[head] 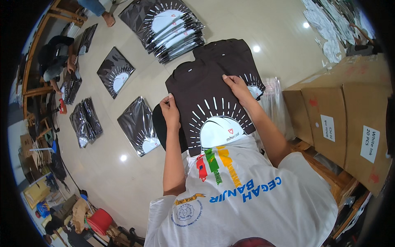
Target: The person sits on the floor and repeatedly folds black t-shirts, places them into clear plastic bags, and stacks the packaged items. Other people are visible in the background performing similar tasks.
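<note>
A folded dark brown T-shirt [209,92] with a printed white hard hat lies across my lap. My left hand [170,111] pinches its left edge between thumb and fingers. At the shirt's right edge, my right hand [238,88] grips the fabric between thumb and fingertips. Behind it, further folded dark shirts [239,49] show the same print. Beside my right forearm lie clear plastic bags [271,92]. On the floor to the left rests a bagged dark shirt [135,123], partly beside a black rounded object [160,123] under my left forearm.
Ahead is a pile of bagged shirts [176,34]; another bagged shirt [115,74] and a bagged stack [85,122] lie left. A person [57,58] handles bagged shirts at far left. Cardboard boxes [327,92] stand close on the right. White cloths [324,34] lie beyond them.
</note>
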Tool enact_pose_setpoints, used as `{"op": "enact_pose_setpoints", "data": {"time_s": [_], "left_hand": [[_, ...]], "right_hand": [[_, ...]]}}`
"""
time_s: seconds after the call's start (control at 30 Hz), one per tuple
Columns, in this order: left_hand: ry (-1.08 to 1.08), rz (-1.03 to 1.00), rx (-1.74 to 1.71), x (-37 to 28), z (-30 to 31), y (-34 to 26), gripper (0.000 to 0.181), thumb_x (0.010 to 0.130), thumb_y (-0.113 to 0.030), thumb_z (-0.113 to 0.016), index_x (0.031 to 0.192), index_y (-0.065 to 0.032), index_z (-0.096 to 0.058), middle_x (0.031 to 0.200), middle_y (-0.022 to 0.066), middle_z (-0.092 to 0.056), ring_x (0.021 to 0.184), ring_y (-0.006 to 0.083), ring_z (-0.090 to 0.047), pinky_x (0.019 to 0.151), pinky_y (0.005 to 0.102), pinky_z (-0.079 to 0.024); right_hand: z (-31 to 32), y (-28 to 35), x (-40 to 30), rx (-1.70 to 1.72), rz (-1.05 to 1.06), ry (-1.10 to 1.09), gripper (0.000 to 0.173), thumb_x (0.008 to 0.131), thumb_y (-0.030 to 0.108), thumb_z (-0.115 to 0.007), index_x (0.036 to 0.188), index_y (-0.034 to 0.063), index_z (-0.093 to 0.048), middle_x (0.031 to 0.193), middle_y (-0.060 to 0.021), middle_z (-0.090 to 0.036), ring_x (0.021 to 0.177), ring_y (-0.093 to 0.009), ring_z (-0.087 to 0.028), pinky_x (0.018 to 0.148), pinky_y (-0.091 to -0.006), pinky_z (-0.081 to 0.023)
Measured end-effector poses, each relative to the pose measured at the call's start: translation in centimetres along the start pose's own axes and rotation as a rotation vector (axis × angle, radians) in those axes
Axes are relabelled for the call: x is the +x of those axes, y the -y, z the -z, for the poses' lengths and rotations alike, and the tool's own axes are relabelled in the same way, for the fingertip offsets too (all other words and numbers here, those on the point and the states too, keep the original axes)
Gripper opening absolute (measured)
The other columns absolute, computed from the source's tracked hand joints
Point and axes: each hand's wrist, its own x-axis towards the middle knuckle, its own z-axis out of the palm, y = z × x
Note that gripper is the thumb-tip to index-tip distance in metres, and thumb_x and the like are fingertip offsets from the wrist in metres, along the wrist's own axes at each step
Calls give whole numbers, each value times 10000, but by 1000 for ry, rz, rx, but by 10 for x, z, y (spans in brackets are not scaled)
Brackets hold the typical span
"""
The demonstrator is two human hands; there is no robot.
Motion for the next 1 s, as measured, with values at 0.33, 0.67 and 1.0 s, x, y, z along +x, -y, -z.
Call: {"op": "enact_pose_setpoints", "data": {"time_s": [0.33, 0.67, 1.0], "left_hand": [[506, 165, -979, 2, 17, 24, 429, 1088, -282, -596, 1407, 5, -588, 1319, 146, -692, 1188, 269, -694, 1008, 402, -582], [717, 209, -1190, 9, 24, -4, 435, 1126, -237, -517, 1525, -64, -497, 1463, 143, -619, 1310, 285, -635, 1073, 440, -563], [371, -487, -536, -142, -22, -152, 670, 1112, -339, -461, 1649, 27, -300, 1630, 149, -441, 1465, 240, -453, 1232, 345, -310]], "right_hand": [[21, 27, -16, 806, -125, 521, 395, 985, 131, -641, 1342, -35, -641, 1250, -162, -731, 1099, -256, -739, 992, -375, -602], [9, 52, -22, 726, -84, 527, 536, 1051, 102, -574, 1566, 19, -452, 1465, -169, -613, 1268, -270, -663, 1060, -399, -570], [-64, 118, -138, -113, 596, 272, 629, 1090, 147, -535, 1631, -63, -290, 1638, -222, -428, 1547, -298, -379, 1265, -404, -283]]}}
